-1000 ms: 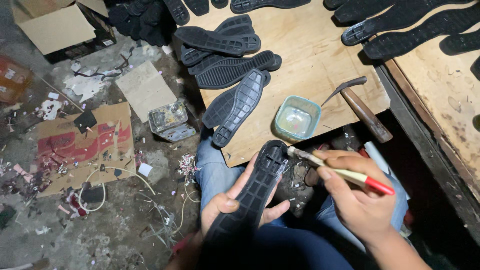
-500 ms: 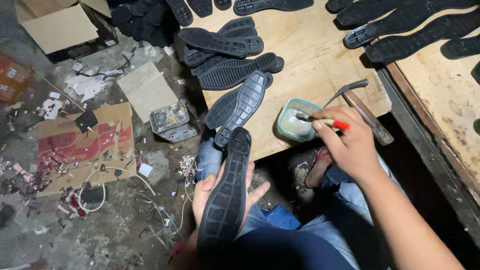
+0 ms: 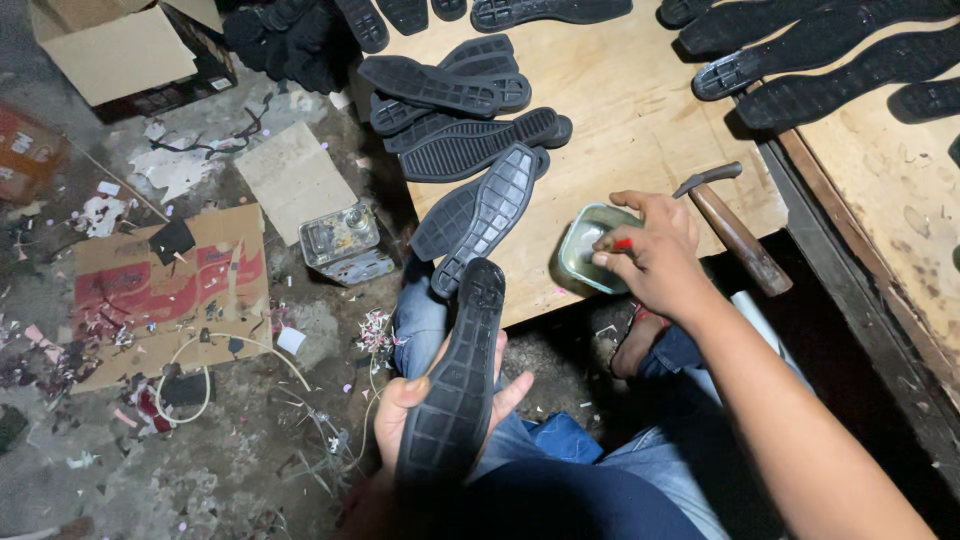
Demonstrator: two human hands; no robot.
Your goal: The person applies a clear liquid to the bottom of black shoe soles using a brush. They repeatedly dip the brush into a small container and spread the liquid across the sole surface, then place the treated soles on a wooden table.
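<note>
My left hand [image 3: 415, 410] holds a black rubber shoe sole [image 3: 458, 380] from below, tread side up, over my lap. My right hand [image 3: 650, 250] grips a thin brush with a red handle [image 3: 620, 243], its tip down in a small pale green bowl [image 3: 580, 250] on the wooden board [image 3: 640, 120]. Most of the brush is hidden by my fingers.
A wooden-handled hammer [image 3: 735, 230] lies just right of the bowl. Several more black soles [image 3: 470, 130] are piled on the board. A metal can [image 3: 340, 240], cardboard pieces [image 3: 160, 290] and scraps litter the floor at left. A second bench [image 3: 900, 190] stands at right.
My right hand moved the brush from the sole up to the bowl and dipped it. My left hand turned the sole and lowered it toward my lap.
</note>
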